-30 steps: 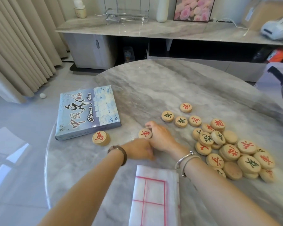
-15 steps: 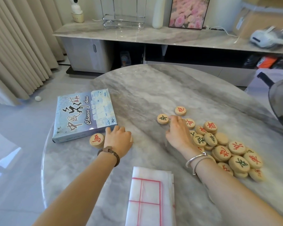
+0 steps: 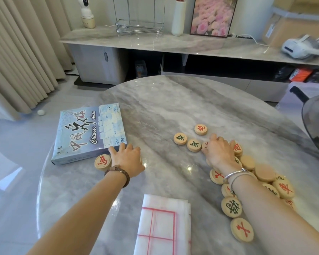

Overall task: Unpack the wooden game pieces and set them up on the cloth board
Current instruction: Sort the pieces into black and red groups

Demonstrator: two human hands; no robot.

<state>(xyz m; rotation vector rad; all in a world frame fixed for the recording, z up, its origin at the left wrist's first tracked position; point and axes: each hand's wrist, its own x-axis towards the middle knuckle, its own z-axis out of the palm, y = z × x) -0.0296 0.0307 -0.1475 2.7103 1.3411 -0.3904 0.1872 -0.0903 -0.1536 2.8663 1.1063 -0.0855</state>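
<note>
Bench: round grey marbled bench (image 3: 164,107); every game thing lies on it
Box: blue box (image 3: 88,133) printed "Chinese chess"; flat, printed face up, at 10 o'clock on the bench
Cloth board: white cloth board (image 3: 162,227) with red lines; folded, at 6 o'clock by the near edge
Heap: round wooden pieces in a loose heap (image 3: 285,188) at 3 to 4 o'clock; some overlap; some show red or green marks, some a blank side; the right forearm crosses over it
Green pair: two green-marked pieces (image 3: 187,142) side by side, touching, just at 9 o'clock of the right hand
Far piece: one red-marked piece (image 3: 200,129) at 11 o'clock of the right hand, apart from the pair
Lone piece: a red-marked lone piece (image 3: 103,162) just at 9 o'clock of the left hand, close to the box's near edge
Left hand: left hand (image 3: 127,159) palm down on the bench at the box's near right corner; fingertips at the box edge; grip relaxed, fingers lying forward, nothing seen in them; under the palm is hidden
Right hand: right hand (image 3: 219,153) palm down on the far end of the heap; fingers bent over a half-hidden piece (image 3: 205,145); cannot tell whether the grip pinches it or only touches
Wrists: brown braided band (image 3: 118,173) on the left; silver bangles (image 3: 236,175) on the right
</note>
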